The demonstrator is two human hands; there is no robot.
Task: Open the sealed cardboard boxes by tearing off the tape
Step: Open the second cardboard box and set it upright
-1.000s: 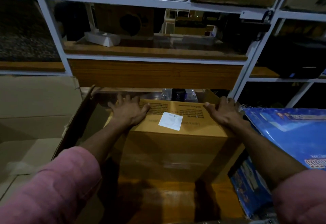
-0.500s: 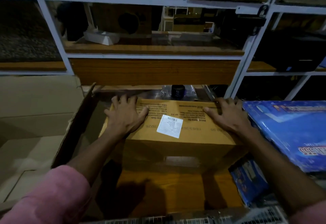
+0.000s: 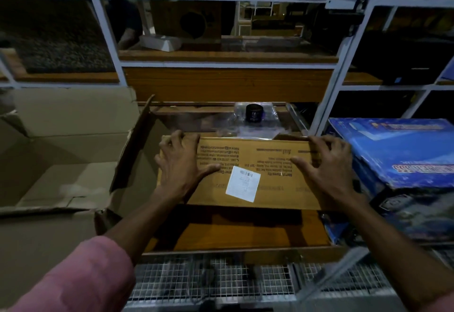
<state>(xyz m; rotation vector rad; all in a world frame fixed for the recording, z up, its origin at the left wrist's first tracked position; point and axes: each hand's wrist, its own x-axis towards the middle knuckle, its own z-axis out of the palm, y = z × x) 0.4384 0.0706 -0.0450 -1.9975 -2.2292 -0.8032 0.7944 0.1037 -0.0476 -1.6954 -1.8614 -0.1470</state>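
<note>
Cardboard box (image 3: 248, 171), sealed, lies on a wooden shelf (image 3: 245, 235) straight ahead of the person, long axis running left to right, printed top face up with the text upside down to the camera. Head view only. Left hand (image 3: 181, 164) rests on the left end of the top, fingers curled over the far left corner, thumb spread along the face toward a white label (image 3: 243, 184). Right hand (image 3: 326, 164) rests on the right end, fingers bent over the far edge, thumb pointing inward. Both hands touch the box; neither is clearly nearer, one at each end. No tape strip can be made out on the top in this dim light; cannot tell where the seam runs. Judgement: hands hold the box for repositioning, tape not yet torn. Count: one sealed box in hand, one open empty carton (image 3: 63, 154) to the left, one blue printed box (image 3: 403, 154) just right, one small black jar (image 3: 254, 113) behind, wrapped in clear plastic.
</note>
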